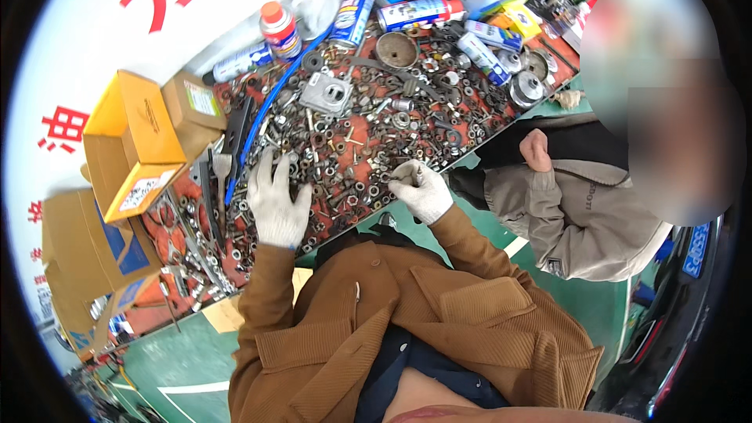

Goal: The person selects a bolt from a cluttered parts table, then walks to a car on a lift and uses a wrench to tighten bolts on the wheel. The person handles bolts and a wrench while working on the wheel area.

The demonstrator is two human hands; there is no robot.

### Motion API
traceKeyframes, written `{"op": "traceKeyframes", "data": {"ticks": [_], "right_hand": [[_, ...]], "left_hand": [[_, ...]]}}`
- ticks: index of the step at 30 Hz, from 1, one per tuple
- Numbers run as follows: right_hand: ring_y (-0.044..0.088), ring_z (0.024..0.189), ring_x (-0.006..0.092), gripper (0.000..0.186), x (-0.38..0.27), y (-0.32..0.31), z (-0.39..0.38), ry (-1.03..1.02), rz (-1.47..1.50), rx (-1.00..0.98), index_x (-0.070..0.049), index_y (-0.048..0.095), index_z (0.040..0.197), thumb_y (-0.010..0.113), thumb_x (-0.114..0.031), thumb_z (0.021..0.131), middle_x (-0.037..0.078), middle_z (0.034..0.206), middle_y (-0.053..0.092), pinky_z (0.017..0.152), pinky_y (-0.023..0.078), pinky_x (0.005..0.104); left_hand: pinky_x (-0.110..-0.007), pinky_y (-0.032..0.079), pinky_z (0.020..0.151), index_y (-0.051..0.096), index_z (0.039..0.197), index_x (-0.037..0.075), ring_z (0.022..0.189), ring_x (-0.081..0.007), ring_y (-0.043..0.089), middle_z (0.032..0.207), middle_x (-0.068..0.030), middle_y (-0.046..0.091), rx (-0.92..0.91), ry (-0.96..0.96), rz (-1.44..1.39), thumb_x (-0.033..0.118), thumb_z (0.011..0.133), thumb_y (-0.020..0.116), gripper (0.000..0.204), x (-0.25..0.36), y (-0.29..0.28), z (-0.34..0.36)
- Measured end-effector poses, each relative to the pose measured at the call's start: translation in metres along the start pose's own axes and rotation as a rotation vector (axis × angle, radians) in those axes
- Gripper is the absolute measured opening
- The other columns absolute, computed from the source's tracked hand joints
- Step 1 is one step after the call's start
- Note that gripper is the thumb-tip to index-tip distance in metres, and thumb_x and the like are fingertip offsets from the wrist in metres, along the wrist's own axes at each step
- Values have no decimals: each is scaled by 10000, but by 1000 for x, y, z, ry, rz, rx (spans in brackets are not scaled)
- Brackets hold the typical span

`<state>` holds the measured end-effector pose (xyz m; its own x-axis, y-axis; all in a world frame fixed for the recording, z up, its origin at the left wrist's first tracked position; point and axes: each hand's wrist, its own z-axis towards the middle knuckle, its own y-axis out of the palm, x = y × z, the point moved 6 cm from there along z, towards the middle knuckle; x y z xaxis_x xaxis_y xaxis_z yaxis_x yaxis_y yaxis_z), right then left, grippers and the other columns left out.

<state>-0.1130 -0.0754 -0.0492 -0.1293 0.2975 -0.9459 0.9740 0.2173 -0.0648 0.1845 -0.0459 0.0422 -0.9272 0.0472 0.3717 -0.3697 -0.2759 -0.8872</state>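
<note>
Rings of metal point(345, 160) lie near left hand point(276, 200), grip wide, and right hand point(421, 193), narrow, contents unclear.

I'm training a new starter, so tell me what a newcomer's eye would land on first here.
A sprawl of loose nuts, bolts and washers fills the middle, the white-gloved left hand and right hand at its near side. A bright blue strip curves beyond the left hand; an open yellow box stands at the left.
</note>
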Motion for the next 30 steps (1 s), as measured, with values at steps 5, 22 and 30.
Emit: {"op": "traceKeyframes", "data": {"ticks": [5,22,30], "right_hand": [[582,810,66,231,-1,1,3,28,-3,6,-20,691,1046,834,-145,914,-9,899,669,757,517,259],[601,838,71,217,-3,-1,-2,110,-14,24,-22,692,1085,813,-105,925,-14,932,677,788,519,255],[555,777,43,193,-4,-1,0,114,3,18,-27,695,1076,804,-80,926,-35,882,645,704,477,231]], "left_hand": [[-551,435,1119,659,1365,131,1358,-423,518,1453,-179,567,-56,7,102,333,789,867,645,-18,15,27],[-500,528,997,710,1100,45,1163,-399,666,1302,-176,695,20,34,22,23,783,800,330,-72,-35,-16],[-461,485,1109,715,1231,37,1281,-373,640,1389,-164,682,32,-1,-81,-2,856,807,388,-75,-39,-36]]}}
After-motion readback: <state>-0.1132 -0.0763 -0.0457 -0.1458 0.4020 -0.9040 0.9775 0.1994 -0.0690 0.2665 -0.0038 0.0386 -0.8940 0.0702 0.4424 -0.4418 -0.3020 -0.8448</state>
